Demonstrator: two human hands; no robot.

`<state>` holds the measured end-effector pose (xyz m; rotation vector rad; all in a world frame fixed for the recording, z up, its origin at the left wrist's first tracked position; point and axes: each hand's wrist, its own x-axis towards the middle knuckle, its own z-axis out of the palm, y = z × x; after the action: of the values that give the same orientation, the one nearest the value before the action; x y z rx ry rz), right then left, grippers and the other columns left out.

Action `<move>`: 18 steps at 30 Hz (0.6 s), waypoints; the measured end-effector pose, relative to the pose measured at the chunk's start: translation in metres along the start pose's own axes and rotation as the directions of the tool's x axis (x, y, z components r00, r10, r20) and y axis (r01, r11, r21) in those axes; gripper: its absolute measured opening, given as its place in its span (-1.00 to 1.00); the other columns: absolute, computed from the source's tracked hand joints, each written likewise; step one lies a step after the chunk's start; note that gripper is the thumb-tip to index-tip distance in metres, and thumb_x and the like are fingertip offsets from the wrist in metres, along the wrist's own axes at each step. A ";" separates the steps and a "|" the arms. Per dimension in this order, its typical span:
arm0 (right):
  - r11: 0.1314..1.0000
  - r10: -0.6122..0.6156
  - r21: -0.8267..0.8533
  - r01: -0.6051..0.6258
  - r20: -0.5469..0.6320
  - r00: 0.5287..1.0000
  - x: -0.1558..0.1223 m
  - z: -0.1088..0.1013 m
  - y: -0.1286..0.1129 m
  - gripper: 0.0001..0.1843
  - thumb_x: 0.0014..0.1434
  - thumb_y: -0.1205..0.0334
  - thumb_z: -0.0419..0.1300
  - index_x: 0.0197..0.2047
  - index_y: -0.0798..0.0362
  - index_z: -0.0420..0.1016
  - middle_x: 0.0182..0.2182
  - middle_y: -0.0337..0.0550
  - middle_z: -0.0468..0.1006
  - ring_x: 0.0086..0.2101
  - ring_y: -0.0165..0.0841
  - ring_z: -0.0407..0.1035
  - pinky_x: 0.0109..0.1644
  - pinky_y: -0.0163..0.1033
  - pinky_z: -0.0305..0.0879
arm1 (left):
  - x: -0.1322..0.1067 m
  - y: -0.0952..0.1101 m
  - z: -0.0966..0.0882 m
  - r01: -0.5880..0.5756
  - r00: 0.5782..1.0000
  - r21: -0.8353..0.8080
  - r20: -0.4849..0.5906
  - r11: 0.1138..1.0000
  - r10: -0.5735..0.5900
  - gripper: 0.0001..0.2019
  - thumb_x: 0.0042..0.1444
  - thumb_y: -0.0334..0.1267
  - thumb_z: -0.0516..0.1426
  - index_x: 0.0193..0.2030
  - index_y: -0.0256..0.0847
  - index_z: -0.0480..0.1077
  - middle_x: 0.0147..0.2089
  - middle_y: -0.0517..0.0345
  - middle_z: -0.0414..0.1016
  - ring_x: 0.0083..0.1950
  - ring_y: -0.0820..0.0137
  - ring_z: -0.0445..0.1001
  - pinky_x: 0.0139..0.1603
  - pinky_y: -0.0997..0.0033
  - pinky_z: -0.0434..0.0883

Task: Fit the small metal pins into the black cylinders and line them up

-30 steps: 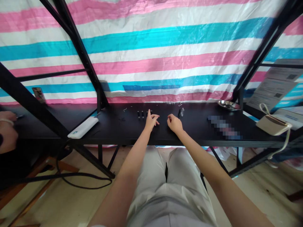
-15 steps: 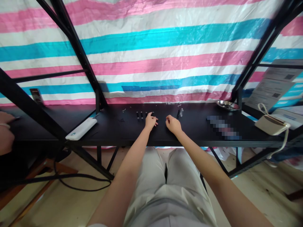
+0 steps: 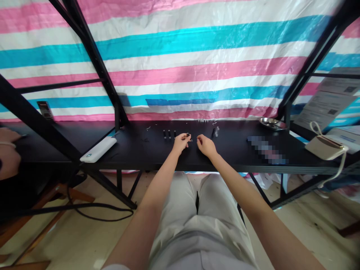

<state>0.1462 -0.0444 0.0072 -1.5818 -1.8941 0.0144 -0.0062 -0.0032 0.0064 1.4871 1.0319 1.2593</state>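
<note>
Left hand (image 3: 180,142), right hand (image 3: 206,146) sit between power bank (image 3: 98,149) and steel dish (image 3: 272,123).

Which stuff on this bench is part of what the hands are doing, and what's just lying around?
In use:
left hand pinching a small black piece
right hand close beside it
row of black pieces
probably the tiny pins behind

Lying about:
power bank
metal dish
white corded device
printed sheets
</note>
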 end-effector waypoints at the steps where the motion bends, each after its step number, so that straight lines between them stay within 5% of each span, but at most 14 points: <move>1: 1.000 -0.017 0.009 0.016 0.004 1.000 -0.001 -0.001 -0.001 -0.73 0.21 0.18 -0.08 -0.11 0.01 0.36 -0.27 -0.13 0.52 -0.32 -0.33 0.40 -0.30 -0.31 0.17 | -0.001 0.001 0.000 0.020 0.999 -0.027 0.026 0.999 -0.020 -0.80 0.03 -0.26 0.16 -0.22 -0.32 0.38 -0.47 0.17 0.45 -0.72 0.65 0.23 -0.75 0.62 0.05; 10: 0.998 -0.032 0.046 0.031 0.010 0.999 0.000 -0.002 0.002 -0.68 0.27 0.10 -0.16 -0.21 0.00 0.36 -0.34 -0.14 0.51 -0.39 -0.34 0.38 -0.34 -0.32 0.12 | -0.006 0.007 0.000 0.087 0.973 -0.090 0.219 0.992 -0.065 -0.82 0.06 -0.33 0.12 -0.19 -0.35 0.32 -0.33 0.01 0.53 -0.65 0.60 0.36 -0.70 0.63 0.07; 18: 0.999 -0.014 0.044 0.014 0.020 1.000 -0.001 -0.002 0.000 -0.71 0.27 0.09 -0.15 -0.15 0.01 0.31 -0.34 -0.15 0.50 -0.42 -0.34 0.38 -0.37 -0.33 0.09 | -0.008 0.009 0.002 0.070 0.984 -0.074 0.170 0.995 -0.057 -0.85 0.10 -0.30 0.09 -0.21 -0.29 0.25 -0.38 0.11 0.50 -0.68 0.60 0.35 -0.72 0.64 0.05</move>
<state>0.1469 -0.0461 0.0086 -1.5449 -1.9080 0.0657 -0.0053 -0.0136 0.0131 1.4610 0.9009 1.0972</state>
